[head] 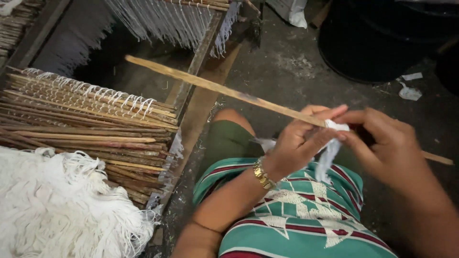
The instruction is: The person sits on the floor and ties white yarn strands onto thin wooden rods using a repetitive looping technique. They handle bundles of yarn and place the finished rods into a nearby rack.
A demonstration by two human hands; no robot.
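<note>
Had a long thin wooden stick [215, 88] across my lap, running from upper left down to lower right — far end over the wooden frame [203, 48], near end poking out past my right hand [389, 143]. Left hand [299, 143] was closed on the stick about two-thirds along, thumb and fingers pinched around it. Right hand sat just beside the left, fingertips pinched on a tuft of white yarn [334, 143] right where it met the stick. Loose end of the yarn hung down between both hands, over my green striped shirt [296, 220]. Right hand was motion-blurred, so exact finger placement on the yarn was hard to read — closed on it, though. Gold bracelet [263, 176] on the left wrist.

To my left: a stack of similar wooden sticks [91, 129] lying flat inside the frame, roughly parallel, several with white yarn knotted along their length in a fringe. A pile of loose white yarn [62, 205] sat at lower left, touching the stack's near edge. More white fringe [167, 19] hung at the top of the frame. Dark floor [296, 71] under everything, a few white scraps [410, 91] on it at upper right, near a large dark round container [373, 43].
</note>
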